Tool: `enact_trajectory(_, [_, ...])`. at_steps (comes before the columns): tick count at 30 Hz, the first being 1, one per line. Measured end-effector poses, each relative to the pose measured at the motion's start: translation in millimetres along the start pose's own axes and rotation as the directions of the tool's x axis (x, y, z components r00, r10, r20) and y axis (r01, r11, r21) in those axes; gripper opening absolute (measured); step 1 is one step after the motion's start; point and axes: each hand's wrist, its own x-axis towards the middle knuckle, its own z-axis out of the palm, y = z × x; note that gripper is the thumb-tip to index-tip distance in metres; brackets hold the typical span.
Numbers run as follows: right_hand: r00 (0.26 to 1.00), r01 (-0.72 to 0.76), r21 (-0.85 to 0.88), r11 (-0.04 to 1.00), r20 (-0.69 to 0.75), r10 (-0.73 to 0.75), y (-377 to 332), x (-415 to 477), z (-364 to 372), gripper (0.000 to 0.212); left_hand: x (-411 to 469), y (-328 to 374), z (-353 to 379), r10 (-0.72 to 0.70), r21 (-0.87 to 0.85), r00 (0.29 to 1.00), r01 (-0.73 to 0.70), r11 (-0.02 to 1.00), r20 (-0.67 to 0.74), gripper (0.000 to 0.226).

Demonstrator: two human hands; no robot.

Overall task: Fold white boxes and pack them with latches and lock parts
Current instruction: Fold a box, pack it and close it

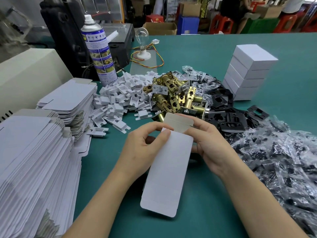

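just on the near side of the pile of brass latches (173, 95), a flat white box (169, 170) is held in both hands, with its long side pointing back at the person. the left grip (142, 148) pinches the box's far left corner, thumb on top and fingers under. the right grip (211, 145) holds the far right edge, with fingers curled behind the grey flap (178, 121) that sticks out at the end next to the latches. neither grip is open. both hold this one box and nothing else.

the step looks like popping the flat box open into a tube. to do it well, push the two long edges gently toward each other so the sides swing apart, and let the creases do the bending. keep thumbs off the middle so it gets no dent.

most of the box hangs on the person's side of both grips, away from the latches. its near end is free and seems lifted off the green tabletop (214, 212). that long free end could flop, so a lower hold may help. left of the latches lie small white plastic pieces (120, 100), and right of them lie black plates (226, 117).
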Motion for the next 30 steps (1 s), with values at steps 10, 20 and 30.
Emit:
enact_trajectory(10, [0.988, 0.136, -0.213, 0.968, 0.104, -0.116, -5.0, -8.8, 13.6, 0.031, 1.6, -0.4, -0.1, -0.015, -0.039, 0.988, 0.009, 0.999, -0.151, 0.011])
enact_trajectory(20, [0.994, 0.111, -0.187, 0.976, 0.007, -0.111, -3.7, -6.2, 12.1, 0.022, 2.2, 0.3, 2.2, 0.116, 0.042, 0.976, -0.110, 0.993, -0.182, 0.011])
enact_trajectory(30, [0.969, 0.224, -0.299, 0.928, -0.035, -0.245, -7.2, -6.7, 14.4, 0.030, 2.0, -4.8, -0.2, 0.143, 0.052, 0.985, -0.139, 0.989, -0.094, 0.035])
